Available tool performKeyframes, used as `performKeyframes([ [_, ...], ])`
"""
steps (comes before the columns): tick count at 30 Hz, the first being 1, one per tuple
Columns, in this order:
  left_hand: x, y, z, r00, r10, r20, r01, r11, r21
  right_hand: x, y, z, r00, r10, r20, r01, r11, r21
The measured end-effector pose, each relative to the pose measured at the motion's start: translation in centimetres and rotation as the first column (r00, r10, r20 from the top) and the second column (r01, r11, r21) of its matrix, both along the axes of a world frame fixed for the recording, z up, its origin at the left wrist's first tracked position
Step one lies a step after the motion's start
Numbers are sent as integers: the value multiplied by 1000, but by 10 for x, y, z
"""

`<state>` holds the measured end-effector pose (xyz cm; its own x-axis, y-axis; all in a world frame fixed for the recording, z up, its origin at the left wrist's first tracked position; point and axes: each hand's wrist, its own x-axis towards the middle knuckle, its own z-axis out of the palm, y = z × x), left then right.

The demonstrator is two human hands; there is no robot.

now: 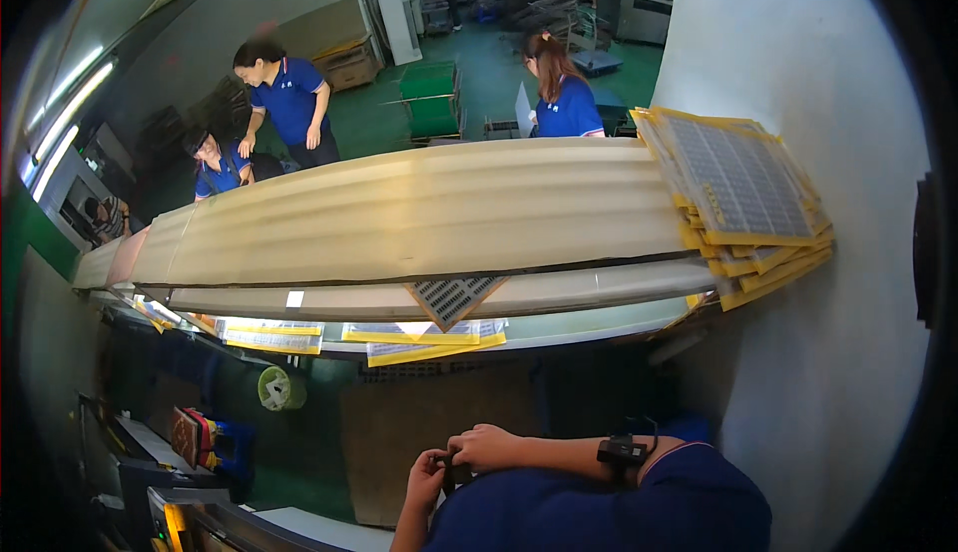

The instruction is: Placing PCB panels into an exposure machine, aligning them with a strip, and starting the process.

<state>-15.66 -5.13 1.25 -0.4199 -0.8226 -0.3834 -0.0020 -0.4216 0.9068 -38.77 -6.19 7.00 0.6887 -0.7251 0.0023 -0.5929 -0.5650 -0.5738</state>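
Close in front of my body, my left hand (427, 474) and my right hand (484, 447) meet at the bottom of the view. Their fingers are curled around a small black object (455, 473) at my front; its kind is too small and dark to make out. Beyond my hands, apart from them, stands a long bench with a pale cover (429, 213). A patterned sheet with an orange edge (457, 299) sticks out from under its upper level. Yellow-edged sheets (434, 340) lie on the lit lower shelf.
Yellow-edged framed sheets (743, 188) are stacked at the bench's right end, against a white wall (828, 372). Two co-workers (292, 113) (215, 165) are behind the bench at left, another person (564, 103) at right. A light green bin (276, 389) stands on the floor.
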Motion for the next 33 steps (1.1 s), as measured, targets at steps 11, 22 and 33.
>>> performKeyframes([
  [11, 45, -4, 17, 933, 13, 360, 68, 975, -211, -13, -6, 15, 964, 102, 246, -141, 979, 146],
  [22, 127, -46, 35, 869, -296, 397, 370, 920, -125, 27, 1, 25, 949, -172, 264, 82, 944, 321],
  [33, 211, -77, 17, 891, -396, 223, 447, 854, -266, 177, -88, 20, 986, -44, 162, -21, 924, 383],
])
